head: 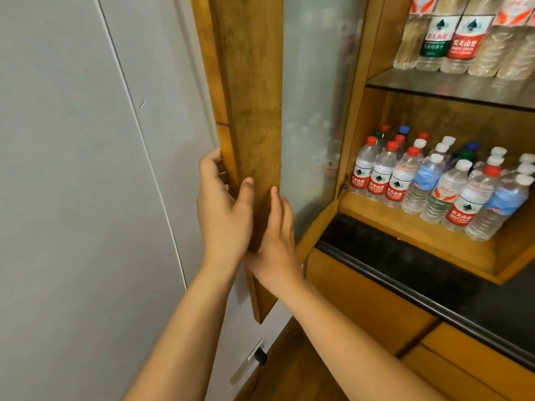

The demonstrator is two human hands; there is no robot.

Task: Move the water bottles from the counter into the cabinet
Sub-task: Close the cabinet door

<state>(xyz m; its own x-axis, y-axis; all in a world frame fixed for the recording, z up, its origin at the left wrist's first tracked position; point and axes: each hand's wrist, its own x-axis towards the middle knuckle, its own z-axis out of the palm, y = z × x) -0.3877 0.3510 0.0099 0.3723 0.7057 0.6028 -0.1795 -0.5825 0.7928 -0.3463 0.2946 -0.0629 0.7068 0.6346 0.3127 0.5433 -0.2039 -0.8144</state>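
Lower centre of frame: my left hand (pixel 223 209) grips the cabinet door (pixel 249 111) edge, right hand (pixel 275 241) rests flat, fingers straight. Risk: fingers pinched if the door swings shut. Right of frame, water bottles (pixel 434 183) fill the cabinet shelf (pixel 376 209); red labels carry Chinese characters, unreadable here.

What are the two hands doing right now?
Left hand: grips the edge of the cabinet door.
Right hand: open, fingers straight against the door.
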